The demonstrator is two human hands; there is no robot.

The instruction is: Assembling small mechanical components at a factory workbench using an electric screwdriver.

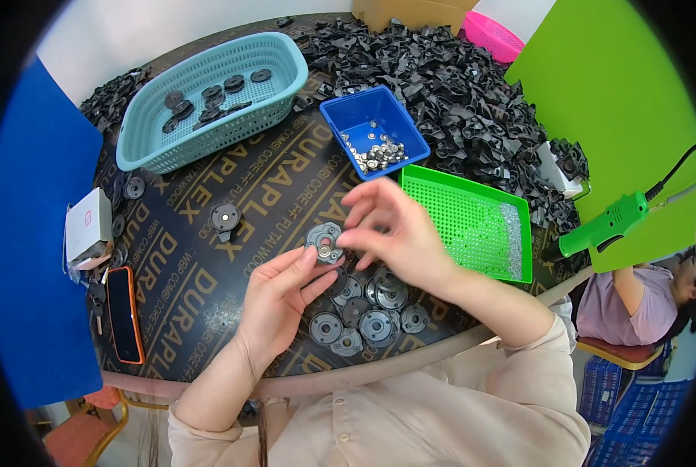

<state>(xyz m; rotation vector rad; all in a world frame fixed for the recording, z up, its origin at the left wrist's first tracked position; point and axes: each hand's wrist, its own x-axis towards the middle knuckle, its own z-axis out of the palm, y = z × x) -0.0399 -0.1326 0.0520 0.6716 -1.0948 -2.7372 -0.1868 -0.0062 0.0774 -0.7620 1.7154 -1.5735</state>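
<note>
In front of me, my left hand (pixel 282 284) pinches a round grey plastic part (pixel 323 233) with a lobed rim, between thumb and fingers. A small shiny metal ring (pixel 325 251) sits at the middle of this part. My right hand (pixel 391 229) comes from the right, its thumb and forefinger closed at the part's right edge, the other fingers loosely curled. Just below my hands lies a pile of round grey discs (pixel 375 323). A similar disc with a tab (pixel 225 219) rests alone to the left.
A blue bin (pixel 336 117) holds small metal pieces; beside it is a green perforated tray (pixel 457 226). A pale-blue basket (pixel 200 144) holds dark discs. Black parts (pixel 472 109) are heaped behind. At left are a phone (pixel 124 311) and white box (pixel 89 226); at right, a green power screwdriver (pixel 609 226) and another person (pixel 624 307).
</note>
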